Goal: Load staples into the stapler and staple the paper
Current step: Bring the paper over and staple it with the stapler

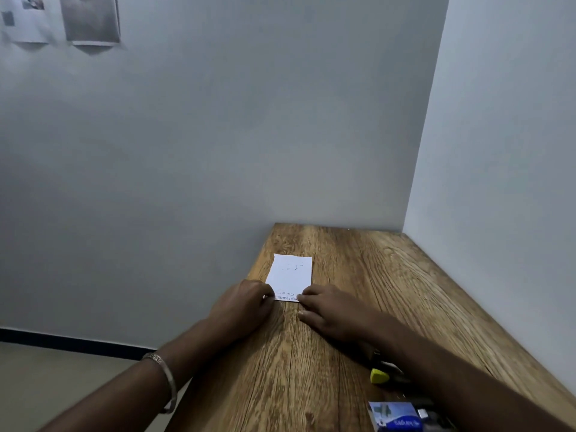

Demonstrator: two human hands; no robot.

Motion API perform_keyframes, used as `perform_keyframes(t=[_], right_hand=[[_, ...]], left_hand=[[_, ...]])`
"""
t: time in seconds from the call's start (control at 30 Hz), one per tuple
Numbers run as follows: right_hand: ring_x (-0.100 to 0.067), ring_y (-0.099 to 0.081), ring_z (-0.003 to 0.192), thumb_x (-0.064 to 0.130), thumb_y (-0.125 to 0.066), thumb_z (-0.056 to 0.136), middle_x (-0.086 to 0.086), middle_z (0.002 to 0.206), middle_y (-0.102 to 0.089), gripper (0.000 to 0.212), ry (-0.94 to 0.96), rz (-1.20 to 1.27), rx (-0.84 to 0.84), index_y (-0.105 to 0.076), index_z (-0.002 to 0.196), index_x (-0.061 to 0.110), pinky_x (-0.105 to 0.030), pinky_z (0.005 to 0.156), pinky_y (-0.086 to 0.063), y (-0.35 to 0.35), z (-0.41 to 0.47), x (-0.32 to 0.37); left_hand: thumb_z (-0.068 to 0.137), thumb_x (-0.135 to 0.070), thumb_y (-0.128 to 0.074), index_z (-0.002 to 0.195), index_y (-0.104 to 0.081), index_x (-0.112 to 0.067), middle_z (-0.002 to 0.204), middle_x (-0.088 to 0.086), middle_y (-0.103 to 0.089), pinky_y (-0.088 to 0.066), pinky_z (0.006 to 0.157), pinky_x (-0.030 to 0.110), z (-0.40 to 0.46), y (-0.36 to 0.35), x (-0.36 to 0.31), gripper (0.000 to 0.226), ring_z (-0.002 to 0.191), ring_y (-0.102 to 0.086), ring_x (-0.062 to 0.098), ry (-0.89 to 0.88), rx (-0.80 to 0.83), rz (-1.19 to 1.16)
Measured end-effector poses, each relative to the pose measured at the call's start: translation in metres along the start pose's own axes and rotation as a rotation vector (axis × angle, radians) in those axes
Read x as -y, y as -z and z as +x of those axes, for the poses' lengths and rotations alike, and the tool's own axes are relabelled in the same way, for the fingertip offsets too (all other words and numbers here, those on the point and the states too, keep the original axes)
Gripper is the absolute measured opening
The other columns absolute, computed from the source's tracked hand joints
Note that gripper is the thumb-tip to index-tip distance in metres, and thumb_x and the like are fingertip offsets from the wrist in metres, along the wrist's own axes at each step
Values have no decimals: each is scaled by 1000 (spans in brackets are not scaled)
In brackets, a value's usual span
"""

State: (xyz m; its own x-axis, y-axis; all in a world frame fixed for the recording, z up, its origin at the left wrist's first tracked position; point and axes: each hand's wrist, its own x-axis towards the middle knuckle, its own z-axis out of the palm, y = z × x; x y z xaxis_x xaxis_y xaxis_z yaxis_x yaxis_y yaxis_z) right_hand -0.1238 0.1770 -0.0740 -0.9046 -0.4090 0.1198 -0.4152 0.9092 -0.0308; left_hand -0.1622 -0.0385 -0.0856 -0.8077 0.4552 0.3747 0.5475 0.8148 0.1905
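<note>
Paper [291, 275]: one, small, white, rectangular, folded or stacked (cannot tell which). Lies flat on counter [358, 275], toward left edge, well short of back wall. Faint dark marks near middle; lines of print along near edge, upside down to viewer.

Left hand [246, 302]: one. Fingers curled over near left corner of paper, pinching or pressing it; exact hold not visible. Metal bangle [165, 378], one, on left forearm.

Right hand [327, 310]: one. Lies low over counter, fingers fairly straight, tips touching near right corner of paper; thumb stretched along wood nearer viewer. Nothing held inside palm.

Stapler [381, 374]: one, mostly hidden beneath right forearm. Yellow-green end and some dark body showing, on counter near right front, well apart from paper. Open or closed: cannot tell.

Box [394, 416]: one, blue and white, blurred print, at bottom edge of view just nearer than stapler. Small dark and silvery bits beside box, too blurred to name or count.

Counter: one, wood grain, brown, set into corner between two pale grey walls.

Sheets on wall [90, 20]: two, upper left, grey and blurred, pinned or taped side by side.

Floor [46, 385]: pale, lower left, with dark skirting strip along wall base.
</note>
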Motion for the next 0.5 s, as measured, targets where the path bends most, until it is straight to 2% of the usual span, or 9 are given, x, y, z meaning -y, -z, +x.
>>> perform_keyframes(t=[0.27, 0.4, 0.5], right_hand=[[-22, -26, 148, 46, -28, 104, -3, 163, -27, 59, -72, 26, 95, -24, 155, 17, -44, 119, -25, -9, 42, -33], [-24, -9, 153, 51, -22, 103, -1, 167, -11, 63, -119, 44, 159, -10, 157, 21, -52, 122, -11, -16, 67, -50], [-24, 0, 153, 57, -19, 101, 2, 167, -2, 67, -136, 74, 172, -3, 157, 24, -52, 122, -3, -23, 82, -63]], left_hand=[[96, -23, -42, 111, -71, -17, 111, 2, -72, -56, 82, 40, 48, -17, 14, 33, 94, -67, 19, 54, 31, 16], [97, -24, -40, 109, -70, -16, 108, 3, -72, -56, 80, 40, 72, -26, 22, 33, 91, -67, 19, 82, 48, 5], [98, -27, -37, 105, -67, -17, 104, 4, -72, -55, 79, 42, 91, -33, 29, 33, 89, -66, 20, 109, 62, 8]])
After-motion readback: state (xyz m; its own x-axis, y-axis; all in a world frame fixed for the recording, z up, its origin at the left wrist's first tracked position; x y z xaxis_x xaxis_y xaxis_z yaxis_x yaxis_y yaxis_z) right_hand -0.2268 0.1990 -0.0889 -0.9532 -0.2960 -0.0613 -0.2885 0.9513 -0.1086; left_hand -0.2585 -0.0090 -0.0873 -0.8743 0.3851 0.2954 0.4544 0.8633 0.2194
